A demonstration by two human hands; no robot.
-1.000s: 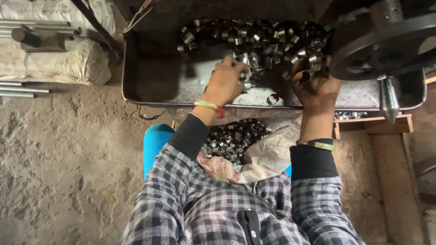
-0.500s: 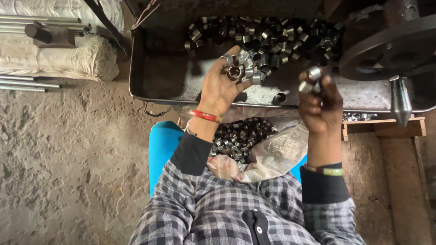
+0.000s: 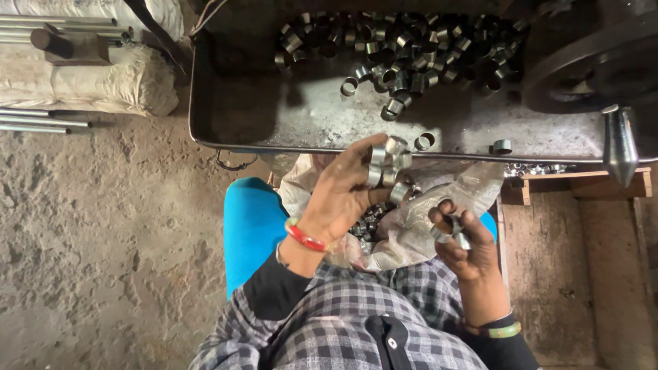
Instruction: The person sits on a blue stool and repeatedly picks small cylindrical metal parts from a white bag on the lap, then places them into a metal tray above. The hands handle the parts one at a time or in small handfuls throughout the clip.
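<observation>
1. Rings: left hand [image 3: 346, 195], centre of frame, is curled round a small stack of short metal rings [image 3: 386, 164], fingers clamped on them, thumb side up. Red bangle [image 3: 305, 238] on that wrist.
2. Right hand [image 3: 465, 240], lower right of centre, pinches a ring or two [image 3: 455, 229] between thumb and fingertips; fingers together on them. Exact count unclear. Green band [image 3: 504, 331] on that wrist.
3. Both hands sit below the near rim of the metal tray [image 3: 288, 120], which spans the upper half of the frame; neither touches it.
4. Tray holds a dense pile of loose rings [image 3: 404, 48] along its far side, upper centre. A few strays lie apart on the bare tray floor, e.g. one ring [image 3: 424, 141] just above the left hand's stack and another [image 3: 502, 146] further right, near the rim.
5. Under the hands, centre: crumpled plastic bag [image 3: 439, 205] open on the lap, more rings [image 3: 367, 223] visible inside, partly hidden by the left hand.
6. Bag rests over a blue stool or seat [image 3: 250, 226], left of centre.
7. Lower centre: checked shirt sleeves [image 3: 329, 322] with dark cuffs.
8. Upper right corner: dark wheel [image 3: 589, 62] of a machine; a pointed metal handle [image 3: 619, 144] hangs just below it, over the tray's right end.
9. Right edge: wooden frame [image 3: 582, 185] under the tray, a few rings lying on its top ledge.
10. Upper left: white sacks [image 3: 89, 82] and metal rods [image 3: 41, 123] on the dirt floor [image 3: 103, 240].
</observation>
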